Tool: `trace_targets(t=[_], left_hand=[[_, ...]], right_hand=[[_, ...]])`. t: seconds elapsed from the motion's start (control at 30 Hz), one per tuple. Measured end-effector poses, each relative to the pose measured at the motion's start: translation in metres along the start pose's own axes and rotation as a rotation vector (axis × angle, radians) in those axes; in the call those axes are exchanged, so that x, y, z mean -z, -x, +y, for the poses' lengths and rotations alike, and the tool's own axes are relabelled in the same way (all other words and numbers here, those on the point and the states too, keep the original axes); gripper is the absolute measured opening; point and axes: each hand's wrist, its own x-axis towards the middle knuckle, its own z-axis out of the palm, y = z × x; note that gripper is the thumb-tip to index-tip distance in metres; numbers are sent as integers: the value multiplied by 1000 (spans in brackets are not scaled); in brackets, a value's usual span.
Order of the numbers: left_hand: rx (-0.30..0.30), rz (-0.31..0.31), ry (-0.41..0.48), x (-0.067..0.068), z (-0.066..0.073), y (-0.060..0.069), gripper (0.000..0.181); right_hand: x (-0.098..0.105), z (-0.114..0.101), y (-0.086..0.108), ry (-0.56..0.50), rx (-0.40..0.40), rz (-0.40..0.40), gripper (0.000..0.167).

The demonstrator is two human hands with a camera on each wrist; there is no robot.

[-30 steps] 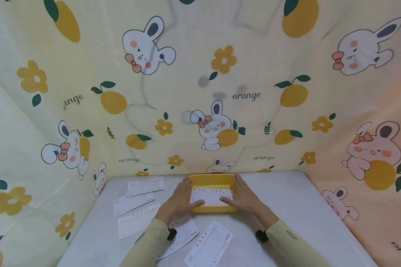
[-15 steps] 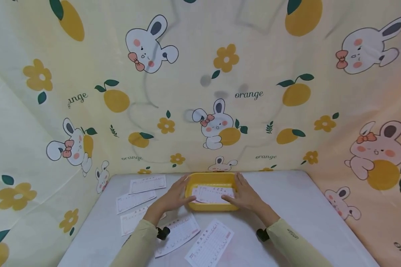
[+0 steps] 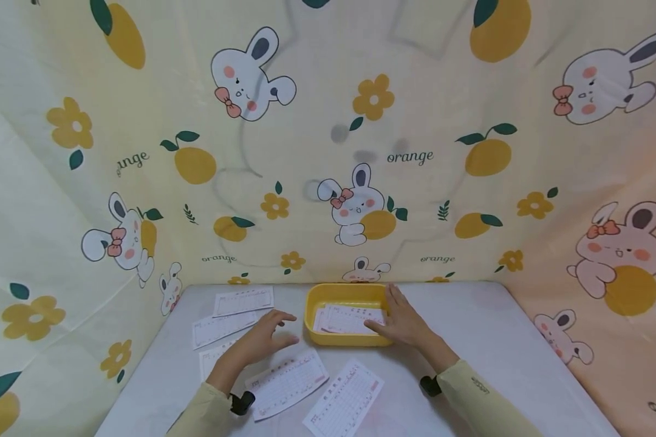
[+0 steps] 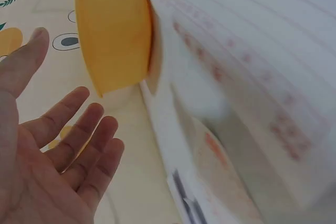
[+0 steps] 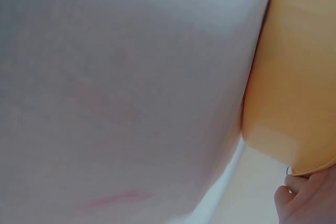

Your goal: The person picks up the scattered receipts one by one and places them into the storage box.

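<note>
Curtain point(image 3: 306, 139): hangs behind and along both sides; pale yellow, printed with rabbits, oranges, flowers and the word "orange".
Table point(image 3: 470, 321): white top; its far edge meets the curtain.
Right sleeve point(image 3: 483, 397): pale yellow-green, enters from the near right, small dark marking on it.
Left sleeve point(image 3: 202, 409): same colour, enters from the near left.
Tray point(image 3: 350, 341): yellow, rounded corners, sits upright on the table close to the curtain, between the two hands.
Right hand point(image 3: 407, 320): at the tray's right wall; fingers extended along the outside, thumb reaching over the rim. Contact with the wall seen in the right wrist view; whether the thumb presses cannot be told.
Left hand point(image 3: 259, 341): raised to the left of the tray and apart from it, above the table; fingers slightly bent and spread, thumb well apart from them, palm visible in the left wrist view.
Loose slips point(image 3: 344, 397): five white printed papers on the table. Three lie at the left, one of them partly behind the left forearm; two lie nearer the person, both in front of the tray, one curled at its edge.
Tray slips point(image 3: 350, 318): white printed papers, overlapping, inside the tray toward its near wall; exact count cannot be told.
Wrist devices point(image 3: 243, 403): small, black, one at each sleeve cuff.
</note>
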Motion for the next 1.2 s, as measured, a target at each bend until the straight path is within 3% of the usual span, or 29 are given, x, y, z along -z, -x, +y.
trace_targets(t=[0.2,0.5,0.83,0.97,1.2], left_hand=[[-13,6,-23,-1,-11,18,53],[32,-64,-74,0,-19,45,57],[64,-80,-167,-1,-23,61,59],[103,-88,-164,-1,-25,66,62],[116,-75,-164,-3,-30,70,64]], right_hand=[[-1,3,-1,8,6,0,124],[-4,4,-2,43,6,-9,124],[-1,2,-1,42,2,-14,130],[0,3,0,47,8,-12,131],[1,3,1,54,17,-18,131]])
